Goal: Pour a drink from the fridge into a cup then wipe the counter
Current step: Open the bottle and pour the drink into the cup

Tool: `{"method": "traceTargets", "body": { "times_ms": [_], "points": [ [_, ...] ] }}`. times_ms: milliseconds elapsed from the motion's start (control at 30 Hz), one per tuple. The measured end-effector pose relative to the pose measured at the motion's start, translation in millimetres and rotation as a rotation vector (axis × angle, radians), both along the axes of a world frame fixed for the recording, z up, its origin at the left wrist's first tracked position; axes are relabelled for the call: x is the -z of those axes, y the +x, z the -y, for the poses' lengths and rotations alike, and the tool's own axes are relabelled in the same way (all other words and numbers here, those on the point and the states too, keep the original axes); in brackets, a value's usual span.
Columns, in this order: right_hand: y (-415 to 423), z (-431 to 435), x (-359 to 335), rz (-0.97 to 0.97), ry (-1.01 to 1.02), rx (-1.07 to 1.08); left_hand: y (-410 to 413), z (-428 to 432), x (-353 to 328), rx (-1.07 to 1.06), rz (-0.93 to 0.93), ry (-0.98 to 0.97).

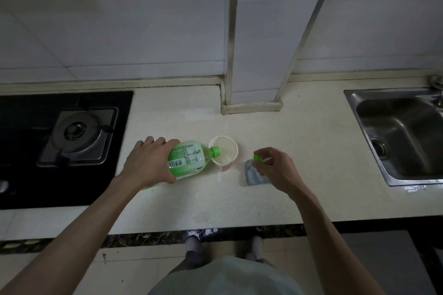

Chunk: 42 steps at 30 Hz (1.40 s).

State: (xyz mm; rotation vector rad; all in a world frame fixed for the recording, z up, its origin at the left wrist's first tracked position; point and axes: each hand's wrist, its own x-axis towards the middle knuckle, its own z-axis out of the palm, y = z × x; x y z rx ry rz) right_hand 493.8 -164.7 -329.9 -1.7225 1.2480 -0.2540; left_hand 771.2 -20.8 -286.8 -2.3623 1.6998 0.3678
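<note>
- Pouring underway: bottle [189, 160] tipped, neck over the cup [224, 153] mid-counter, gripped by the left hand [149, 163].
- Right hand [275, 168] pinches the green cap [257, 158] above the cloth [255, 175].
- Fill level unclear; next, probably righting and recapping.

Both forearms were bare to the edge of the view, with no sleeves, watch or rings showing. The left hand [148, 163] and right hand [278, 167] wore no gloves. A pale grey-green top [225, 278] covered the torso at the bottom of the view. Below it showed dark grey trousers [194, 258], and on the feet light grey socks or slippers [193, 243]; which, could not be told.
</note>
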Motion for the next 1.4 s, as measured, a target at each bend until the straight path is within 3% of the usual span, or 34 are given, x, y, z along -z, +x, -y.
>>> {"method": "traceTargets", "body": {
  "times_ms": [1400],
  "points": [
    [-5.5, -5.5, 5.9, 0.017, -0.024, -0.025, 1.1, -3.0, -3.3, 0.002, 0.010, -0.016]
  ]
}}
